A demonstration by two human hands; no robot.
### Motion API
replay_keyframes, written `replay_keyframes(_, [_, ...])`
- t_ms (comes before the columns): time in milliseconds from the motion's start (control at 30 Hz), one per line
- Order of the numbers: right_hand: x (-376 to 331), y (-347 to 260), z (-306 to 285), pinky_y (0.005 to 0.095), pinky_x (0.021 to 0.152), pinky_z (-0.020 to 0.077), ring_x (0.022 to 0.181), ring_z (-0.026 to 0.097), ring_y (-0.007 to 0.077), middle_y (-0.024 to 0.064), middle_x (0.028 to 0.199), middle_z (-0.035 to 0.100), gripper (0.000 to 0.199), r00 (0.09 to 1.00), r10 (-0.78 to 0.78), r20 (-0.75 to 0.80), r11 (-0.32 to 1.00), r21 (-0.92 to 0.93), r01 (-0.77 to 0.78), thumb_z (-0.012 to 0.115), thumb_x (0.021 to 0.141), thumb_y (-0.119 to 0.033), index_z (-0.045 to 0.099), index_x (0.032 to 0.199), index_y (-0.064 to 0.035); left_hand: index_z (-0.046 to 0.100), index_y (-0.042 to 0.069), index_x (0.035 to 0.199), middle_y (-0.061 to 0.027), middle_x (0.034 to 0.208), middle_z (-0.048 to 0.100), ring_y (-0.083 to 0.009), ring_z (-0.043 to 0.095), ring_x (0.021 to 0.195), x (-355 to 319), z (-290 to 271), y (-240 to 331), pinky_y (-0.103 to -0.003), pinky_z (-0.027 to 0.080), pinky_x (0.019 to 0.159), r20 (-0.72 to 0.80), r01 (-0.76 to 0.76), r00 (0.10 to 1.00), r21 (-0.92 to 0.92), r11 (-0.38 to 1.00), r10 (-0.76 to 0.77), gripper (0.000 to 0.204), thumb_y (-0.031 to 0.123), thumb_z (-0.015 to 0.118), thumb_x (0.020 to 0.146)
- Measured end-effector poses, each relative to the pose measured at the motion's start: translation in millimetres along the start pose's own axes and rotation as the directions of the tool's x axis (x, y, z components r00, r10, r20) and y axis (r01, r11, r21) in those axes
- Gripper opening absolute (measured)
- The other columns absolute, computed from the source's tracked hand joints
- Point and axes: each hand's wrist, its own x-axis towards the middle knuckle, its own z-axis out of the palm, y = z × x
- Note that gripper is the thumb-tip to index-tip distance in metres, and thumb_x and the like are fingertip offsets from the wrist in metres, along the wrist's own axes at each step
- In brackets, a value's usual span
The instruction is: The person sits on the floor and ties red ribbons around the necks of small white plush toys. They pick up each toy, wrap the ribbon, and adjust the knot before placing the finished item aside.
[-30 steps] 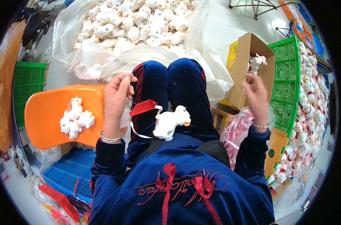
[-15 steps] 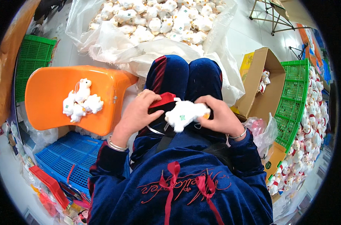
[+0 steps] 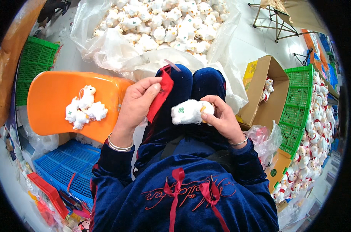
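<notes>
Hands sit over our lap, each closed on its own thing. Our left hand (image 3: 139,102) pinches a red cloth (image 3: 160,98) between thumb and fingertips, lifted just above the left knee. Our right hand (image 3: 222,118) is wrapped around a white plush (image 3: 189,112), which lies sideways across the right thigh with its head tucked against our palm. The two are near each other but apart.

We judge the main risk is the cloth slipping: we hold it only by one edge, and most of it hangs loose down toward the gap between knee and orange chair (image 3: 52,104). If the pinch eases, it could drop to the floor on our left, near the blue crate (image 3: 63,170).

The plush looks soft and round, so a one-handed hold may let it roll off the thigh toward the cardboard box (image 3: 260,100) on the right. Its legs and face are partly hidden by our fingers, so we cannot tell how it is turned, and the cloth could go on crooked.

Three more plush toys (image 3: 83,110) rest on the chair seat close to its near edge; a nudge from our left elbow could knock them off. Far ahead, a clear bag (image 3: 106,50) of the same toys lies open, touching our knees, and a shift of the legs could spill it.
</notes>
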Motion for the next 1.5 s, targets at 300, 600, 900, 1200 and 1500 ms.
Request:
replay_keyframes(300, [15, 3, 14, 0.026, 0.091, 0.0505, 0.103, 0.057, 0.0102, 0.0031, 0.111, 0.055, 0.041, 0.982, -0.149, -0.116, 0.967, 0.19, 0.169, 0.073, 0.087, -0.002, 0.047, 0.118, -0.0048, 0.068, 0.002, 0.116, -0.0024, 0.101, 0.072, -0.0051, 0.066, 0.083, 4, 59, 24, -0.02, 0.054, 0.074, 0.215, 0.113, 0.972, -0.075, 0.991, -0.095, 0.017, 0.009, 0.066, 0.101])
replay_keyframes(600, [8, -1, -5, 0.0314, 0.095, 0.0515, 0.109, 0.061, 0.0171, 0.0097, 0.116, 0.06, 0.048, 0.915, -0.249, -0.319, 0.967, -0.14, 0.214, 0.074, 0.083, -0.005, 0.053, 0.126, 0.0003, 0.065, 0.001, 0.111, -0.0031, 0.088, 0.071, -0.0052, 0.065, 0.075, 26, 42, 33, -0.018, 0.05, 0.062, -0.063, -0.142, 0.986, 0.142, 0.98, 0.152, 0.015, 0.007, 0.069, 0.098])
replay_keyframes(900, [18, -5, 30, 0.0344, 0.075, 0.0515, 0.084, 0.062, 0.0239, 0.0129, 0.093, 0.057, 0.039, 0.879, -0.466, -0.1, 0.794, -0.486, 0.365, 0.08, 0.077, -0.011, 0.055, 0.106, -0.0017, 0.062, 0.001, 0.128, -0.0116, 0.112, 0.073, -0.0231, 0.074, 0.103, 19, 84, 21, -0.03, 0.061, 0.077, -0.09, -0.152, 0.988, -0.449, 0.881, 0.125, 0.028, 0.008, 0.062, 0.101])
replay_keyframes(1200, [31, 2, 47, 0.0357, 0.074, 0.0555, 0.081, 0.067, 0.0272, 0.0147, 0.096, 0.064, 0.063, 0.785, -0.619, -0.032, 0.656, -0.57, 0.494, 0.086, 0.075, -0.013, 0.052, 0.127, -0.0004, 0.065, 0.006, 0.122, 0.0021, 0.093, 0.066, -0.0033, 0.054, 0.073, 15, 97, 18, -0.019, 0.044, 0.064, -0.141, -0.255, 0.964, -0.263, 0.93, 0.224, 0.024, 0.012, 0.07, 0.099])
replay_keyframes(1500, [39, -22, 41, 0.0325, 0.076, 0.0534, 0.087, 0.062, 0.0271, 0.0146, 0.103, 0.058, 0.069, 0.779, -0.626, 0.044, 0.583, -0.636, 0.505, 0.077, 0.075, -0.003, 0.057, 0.141, -0.0022, 0.065, 0.0, 0.128, -0.0052, 0.114, 0.071, -0.0118, 0.067, 0.098, 31, 60, -55, -0.027, 0.055, 0.086, -0.164, -0.123, 0.982, -0.16, 0.979, 0.097, 0.03, 0.014, 0.067, 0.101])
